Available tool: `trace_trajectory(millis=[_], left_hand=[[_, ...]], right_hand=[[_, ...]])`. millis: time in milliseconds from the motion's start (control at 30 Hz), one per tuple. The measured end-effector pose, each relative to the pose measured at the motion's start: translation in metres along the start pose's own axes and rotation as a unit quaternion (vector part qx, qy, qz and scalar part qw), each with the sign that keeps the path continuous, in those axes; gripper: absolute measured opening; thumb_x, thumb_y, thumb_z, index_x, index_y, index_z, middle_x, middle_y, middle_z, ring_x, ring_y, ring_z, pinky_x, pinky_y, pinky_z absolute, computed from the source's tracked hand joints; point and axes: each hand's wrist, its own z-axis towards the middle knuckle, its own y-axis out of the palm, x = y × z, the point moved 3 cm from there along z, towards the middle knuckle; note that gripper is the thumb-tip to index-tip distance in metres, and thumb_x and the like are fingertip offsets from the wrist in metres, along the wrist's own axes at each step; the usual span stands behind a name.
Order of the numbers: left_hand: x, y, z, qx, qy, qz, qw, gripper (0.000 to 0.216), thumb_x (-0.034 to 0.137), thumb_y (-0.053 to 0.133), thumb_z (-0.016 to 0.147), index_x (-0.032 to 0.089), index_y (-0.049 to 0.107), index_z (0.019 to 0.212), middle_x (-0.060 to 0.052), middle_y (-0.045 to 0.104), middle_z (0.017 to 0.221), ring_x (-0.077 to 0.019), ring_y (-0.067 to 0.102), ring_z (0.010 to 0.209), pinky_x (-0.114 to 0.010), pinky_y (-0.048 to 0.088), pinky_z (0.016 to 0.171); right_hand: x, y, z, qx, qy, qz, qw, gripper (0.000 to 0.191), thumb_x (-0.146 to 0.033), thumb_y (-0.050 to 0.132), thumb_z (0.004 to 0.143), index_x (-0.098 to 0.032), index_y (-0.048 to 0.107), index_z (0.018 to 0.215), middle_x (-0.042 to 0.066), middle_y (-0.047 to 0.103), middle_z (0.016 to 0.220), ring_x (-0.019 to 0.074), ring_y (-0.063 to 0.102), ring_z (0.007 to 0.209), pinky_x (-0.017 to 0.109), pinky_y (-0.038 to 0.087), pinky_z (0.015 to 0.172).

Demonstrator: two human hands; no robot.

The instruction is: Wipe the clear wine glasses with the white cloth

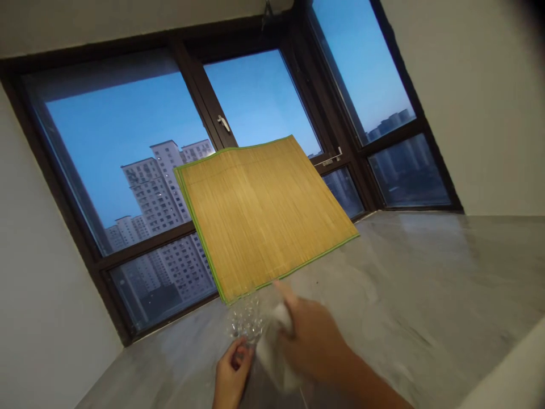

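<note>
At the lower middle, my left hand (234, 366) is closed, with its fingertips pinched at the lower edge of a clear, sparkling faceted piece (247, 322) that looks like glass. Just to the right, my right hand (313, 335) is smeared by motion. A crumpled white cloth or tissue (272, 355) is gripped in it, close beside the clear piece. The right index finger points forward toward the bottom edge of a bamboo mat (268, 210) with green trim. That mat stands tilted against the window, behind both hands.
A grey marble-patterned sill (395, 289) spreads beneath my hands. Dark brown window frames (200, 85) surround the panes, with a white handle (223, 123) above the mat. Pale walls (477, 102) flank the window. A pale blurred edge (506, 369) crosses the lower right corner.
</note>
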Motion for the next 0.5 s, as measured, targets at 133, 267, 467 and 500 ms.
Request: trace_trajectory(millis=[133, 267, 467, 500], left_hand=[[-0.007, 0.002, 0.000, -0.019, -0.055, -0.043, 0.997, 0.063, 0.062, 0.077, 0.056, 0.014, 0.073, 0.097, -0.003, 0.068, 0.073, -0.0112, 0.053, 0.048, -0.023, 0.044, 0.046], [-0.005, 0.004, -0.001, -0.036, -0.063, -0.043, 0.996, 0.067, 0.066, 0.076, 0.055, 0.014, 0.072, 0.097, -0.003, 0.069, 0.075, -0.0104, 0.051, 0.047, -0.023, 0.042, 0.045], [0.005, 0.004, -0.004, -0.063, -0.034, -0.022, 0.997, 0.057, 0.061, 0.075, 0.061, 0.015, 0.072, 0.095, -0.003, 0.070, 0.073, -0.0123, 0.055, 0.052, -0.024, 0.045, 0.050], [0.004, 0.003, -0.004, -0.066, -0.034, -0.025, 0.997, 0.056, 0.061, 0.075, 0.062, 0.015, 0.072, 0.095, -0.004, 0.070, 0.075, -0.0127, 0.056, 0.053, -0.024, 0.045, 0.051]], right_hand=[[0.074, 0.052, 0.044, -0.038, 0.131, -0.172, 0.976, 0.073, -0.009, 0.054, 0.075, -0.014, 0.039, 0.147, 0.017, 0.070, 0.108, 0.0289, 0.064, 0.102, 0.033, 0.047, 0.079], [0.127, 0.087, 0.047, -0.065, 0.169, -0.228, 0.957, 0.071, -0.009, 0.054, 0.079, -0.013, 0.037, 0.147, 0.020, 0.065, 0.121, 0.0341, 0.054, 0.118, 0.049, 0.040, 0.094], [0.122, 0.093, 0.030, -0.029, 0.093, -0.179, 0.979, 0.078, -0.040, 0.058, 0.085, -0.018, 0.025, 0.153, 0.019, 0.045, 0.145, 0.0361, 0.036, 0.133, 0.053, 0.022, 0.108], [0.120, 0.093, 0.030, -0.022, 0.107, -0.167, 0.980, 0.074, -0.046, 0.050, 0.090, -0.017, 0.023, 0.153, 0.019, 0.047, 0.142, 0.0346, 0.040, 0.129, 0.051, 0.026, 0.106]])
